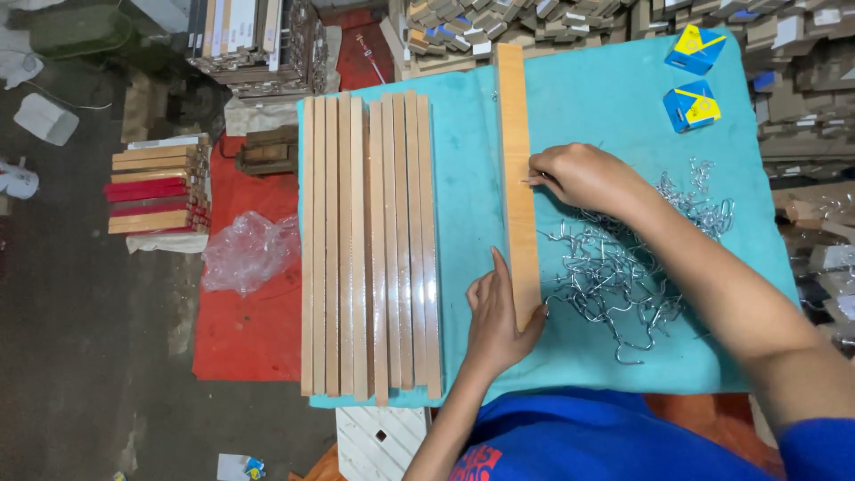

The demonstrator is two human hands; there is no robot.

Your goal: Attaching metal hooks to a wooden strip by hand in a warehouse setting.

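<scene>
A long wooden slat point(515, 134) lies lengthwise on the teal cloth-covered table point(606, 107). My left hand point(495, 322) grips the slat's near end, thumb on one edge and fingers on the other. My right hand point(579, 176) is closed at the slat's right edge near its middle, pinching a small metal hook against the wood. A heap of silver metal hooks point(623, 267) lies just right of the slat, under my right forearm.
Several wooden slats point(370, 240) lie side by side on the table's left part. Two blue and yellow boxes point(691, 80) sit at the far right. Stacked wood pieces point(158, 189), crumpled clear plastic point(249, 249) and a red mat point(249, 330) are on the floor at left.
</scene>
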